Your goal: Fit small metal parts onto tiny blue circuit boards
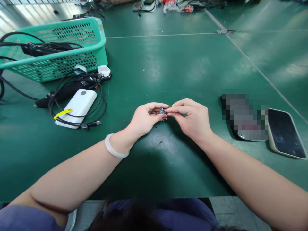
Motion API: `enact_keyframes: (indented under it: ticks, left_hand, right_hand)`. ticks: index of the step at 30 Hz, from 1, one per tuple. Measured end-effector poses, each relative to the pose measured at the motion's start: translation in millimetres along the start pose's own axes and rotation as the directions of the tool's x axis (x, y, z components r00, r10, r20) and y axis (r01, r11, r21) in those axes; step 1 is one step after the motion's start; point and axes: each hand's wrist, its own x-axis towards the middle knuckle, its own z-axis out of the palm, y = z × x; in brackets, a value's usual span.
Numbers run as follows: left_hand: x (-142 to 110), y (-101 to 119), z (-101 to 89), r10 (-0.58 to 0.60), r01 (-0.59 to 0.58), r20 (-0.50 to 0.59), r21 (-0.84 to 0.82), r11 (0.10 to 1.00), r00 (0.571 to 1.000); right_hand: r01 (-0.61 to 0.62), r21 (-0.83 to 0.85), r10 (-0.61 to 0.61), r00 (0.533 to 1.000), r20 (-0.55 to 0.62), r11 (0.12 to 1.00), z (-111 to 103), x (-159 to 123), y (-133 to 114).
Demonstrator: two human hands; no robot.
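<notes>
Between the fingertips of both hands is a small dark, speckled piece [162,111] with a bit of shiny metal, too small to name. My left hand [146,119] grips it between thumb and fingers, just above the green table [154,75]. From the right, my right hand [192,117] meets it with thumb and forefinger pinched at its edge; whatever that pinch holds is hidden. A few thin dark scraps [160,142] lie on the table below the hands.
On the left stand a green plastic basket [103,41] of black cables, a white power bank [78,104] and a black corded tool [69,88]. At right lie a dark, blurred-out object [244,117] and a phone [286,131]. Small electronics and cables line the far edge.
</notes>
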Motion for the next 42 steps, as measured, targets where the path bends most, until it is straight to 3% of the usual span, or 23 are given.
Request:
enact_keyframes:
  ticks: [5,12,16,20,23,25,28,31,34,42]
  left_hand:
    - [1,-2,-1.6,0.001,0.001,0.022,-0.085,0.996,1.000]
    - [8,-5,-7.7,-0.048,0.018,-0.090,-0.307,0.952,0.995]
    - [10,-3,-7.3,-0.090,0.013,-0.173,-0.399,0.917,0.981]
    - [9,-2,-5.3,-0.100,-0.001,-0.220,-0.418,0.909,0.970]
    - [9,-4,-4.9,-0.080,-0.017,-0.228,-0.394,0.919,0.970]
    - [9,-6,-5.2,-0.063,-0.028,-0.230,-0.371,0.928,0.971]
    - [9,-8,-5.4,-0.033,-0.039,-0.219,-0.319,0.947,0.975]
    - [6,-7,-4.4,-0.001,-0.042,-0.178,-0.242,0.969,0.984]
    - [3,-6,-2.4,0.005,-0.029,-0.139,-0.171,0.985,0.990]
    - [1,-3,-0.6,0.016,-0.021,-0.096,-0.050,0.999,0.995]
  right_hand:
    - [-0.090,0.125,0.089,0.996,0.012,0.988,-1,0,0]
    - [-0.073,0.088,0.075,0.997,-0.026,0.993,-3,0,-5]
    - [0.030,0.037,-0.035,0.989,0.146,0.999,2,-5,-7]
    - [0.159,-0.074,-0.118,0.912,0.394,0.984,13,-11,-10]
    - [0.168,-0.097,-0.107,0.885,0.453,0.981,17,-11,-11]
    - [0.122,-0.079,-0.080,0.909,0.408,0.989,15,-9,-11]
    - [0.002,-0.024,0.003,0.977,0.211,1.000,7,-4,-10]
    - [-0.117,0.005,0.117,0.992,0.038,0.993,-1,0,-8]
    - [-0.148,-0.016,0.148,0.989,0.018,0.989,-4,1,-6]
    - [-0.048,-0.158,0.055,0.998,0.038,0.986,-1,0,-4]
